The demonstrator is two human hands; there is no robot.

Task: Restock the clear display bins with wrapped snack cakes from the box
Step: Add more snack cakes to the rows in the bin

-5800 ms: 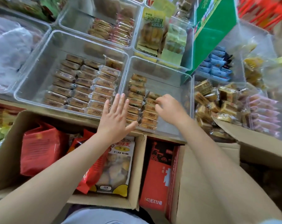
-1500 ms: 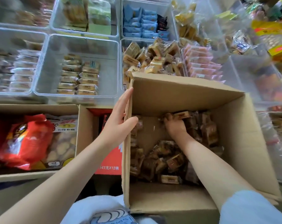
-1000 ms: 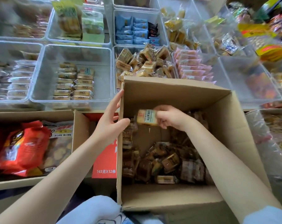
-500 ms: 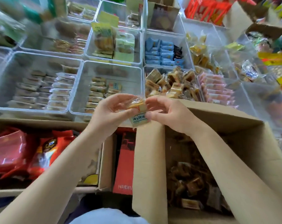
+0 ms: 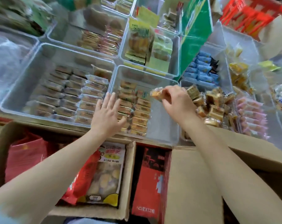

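Observation:
My right hand pinches a wrapped snack cake above the right half of a clear display bin. That bin holds two rows of wrapped cakes along its left side. My left hand is flat with spread fingers over the bin's left wall and touches the nearest row. The cardboard box lies under my right forearm; its inside is hidden by the flap.
A wider bin of brown wrapped bars sits to the left, a bin of heaped square cakes and pink packets to the right. Another cardboard box with red snack bags is below. A green sign stands behind.
Both hands held the cake over the box flap; now only my right hand carries it, forward over the bin. My left hand let go and spread over the cake rows.

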